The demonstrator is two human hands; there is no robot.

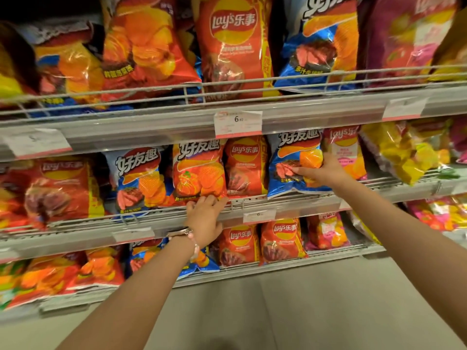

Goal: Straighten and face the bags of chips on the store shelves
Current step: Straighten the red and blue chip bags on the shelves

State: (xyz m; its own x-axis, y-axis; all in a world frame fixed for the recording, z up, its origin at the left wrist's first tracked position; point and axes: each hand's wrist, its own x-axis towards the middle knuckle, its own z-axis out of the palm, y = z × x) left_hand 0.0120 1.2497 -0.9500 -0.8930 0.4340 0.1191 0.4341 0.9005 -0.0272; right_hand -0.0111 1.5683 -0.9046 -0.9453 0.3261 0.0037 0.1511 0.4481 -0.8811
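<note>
Three wire-fronted shelves of chip bags are being viewed from above and in front. On the middle shelf, at the centre of the frame, an orange ridged-chip bag is being touched at its bottom edge by the left hand, whose fingers are being held fairly straight and close together against the bag and the shelf rail. A watch and a bracelet are being worn on that wrist. Right of centre, a blue bag is being gripped by the right hand, the thumb being laid across its front and the fingers being curled round its right edge. Between the two bags a red bag is standing upright, and a pink bag is just beside the blue one. A price tag reading 6.80 is being displayed on the rail above.
</note>
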